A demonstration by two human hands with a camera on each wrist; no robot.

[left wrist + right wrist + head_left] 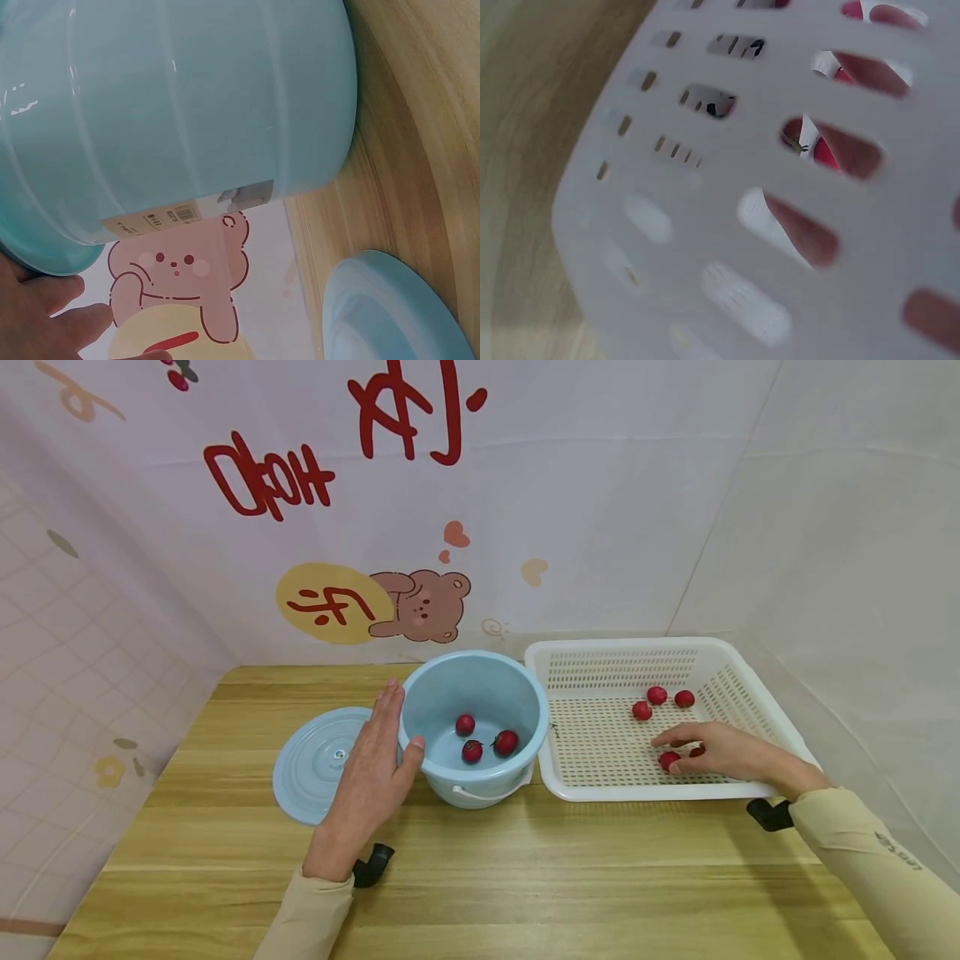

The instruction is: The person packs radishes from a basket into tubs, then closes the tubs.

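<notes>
The flat left hand [371, 768] rests against the left side of a light blue bucket [468, 789], fingers straight along its rim. Three red radishes [506, 742] lie inside the bucket. In the left wrist view, fingertips [82, 322] show by the bucket's rim. The right hand [720, 752] reaches down into a white plastic basket [585, 793], its fingers loosely bent above two radishes [669, 762]. The thumb overlaps one; the other is partly hidden under the fingers. Through the basket's slots, the right wrist view shows fingers and a radish [825, 154].
A round blue lid [303, 777] lies on the wooden table [562, 877], left of the bucket and partly behind the left forearm. Three more radishes [657, 695] sit toward the basket's back. A printed cloth wall [600, 510] stands behind the table.
</notes>
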